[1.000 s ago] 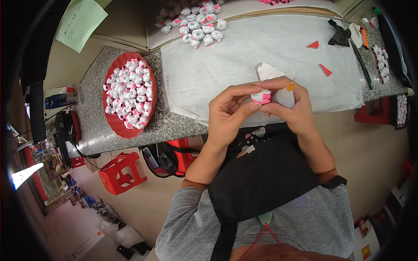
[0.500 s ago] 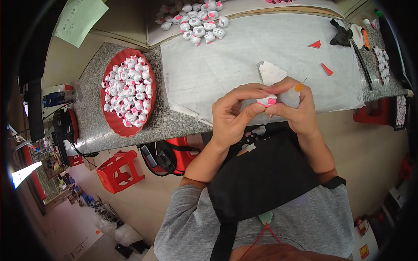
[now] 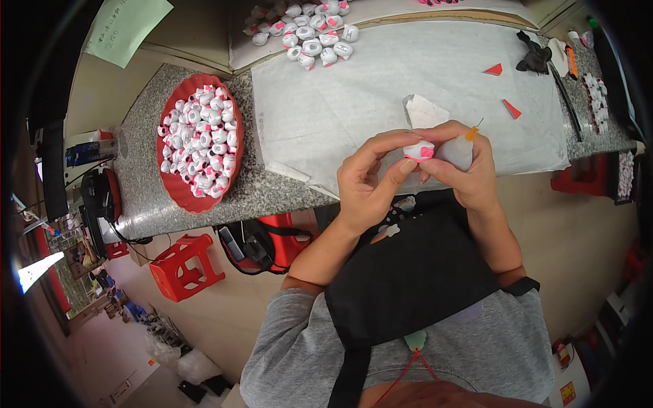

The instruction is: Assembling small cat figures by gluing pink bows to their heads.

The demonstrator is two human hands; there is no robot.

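Observation:
Between my two hands, over the front edge of the paper-covered bench, is a small white figurine piece (image 3: 417,151) with a bright pink bow-like patch. My left hand (image 3: 373,173) is closed, thumb and index finger pinching the piece from the left. My right hand (image 3: 473,170) is closed around a translucent squeeze bottle (image 3: 456,155) with an orange collar and a thin needle tip pointing up and away. Its fingertips also meet the piece from the right. Just beyond the hands lies a crumpled white tissue (image 3: 425,112).
A red scalloped tray (image 3: 165,178) full of similar white-and-pink pieces stands at left. More white pieces (image 3: 311,46) lie at the back. Red triangular scraps (image 3: 512,109), a black crumpled bag (image 3: 534,54) and an orange pen-like tool (image 3: 571,62) are at right. A red stool (image 3: 180,275) stands below.
Both hands have shifted very slightly to the right. The piece is turned a little, so its pink patch shows more, and the bottle has tilted slightly.

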